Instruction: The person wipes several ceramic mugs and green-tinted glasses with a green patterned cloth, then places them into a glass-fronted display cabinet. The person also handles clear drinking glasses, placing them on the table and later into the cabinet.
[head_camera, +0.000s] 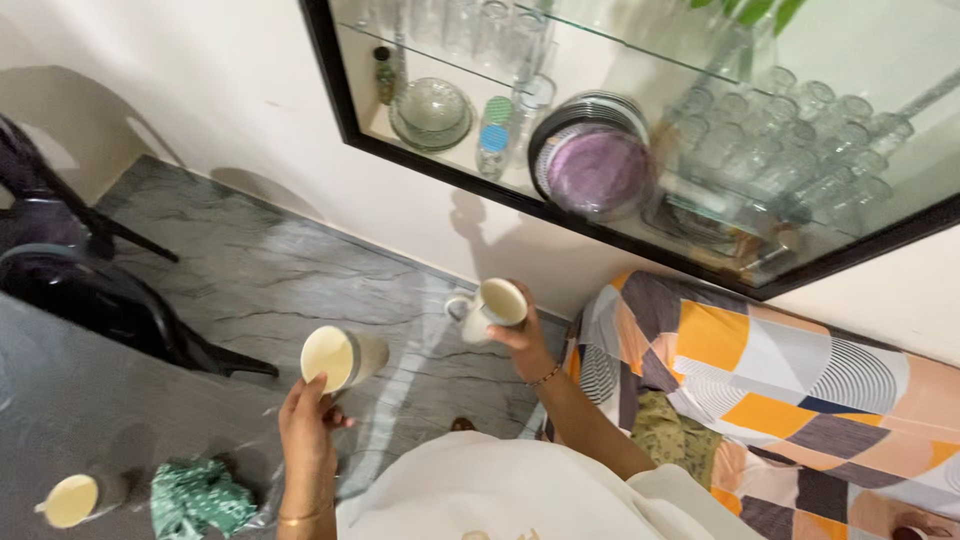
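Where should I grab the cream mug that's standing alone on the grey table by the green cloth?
Grip the cream mug around its body, coming from above and the side away from the crumpled green cloth. It looks upright with its open mouth up on the grey table, so its walls are exposed. Whether a handle faces you cannot be told.

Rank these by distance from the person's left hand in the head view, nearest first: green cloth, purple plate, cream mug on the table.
1. Green cloth, lower left of the left hand.
2. Cream mug, farther left on the table.
3. Purple plate, up in the cabinet.
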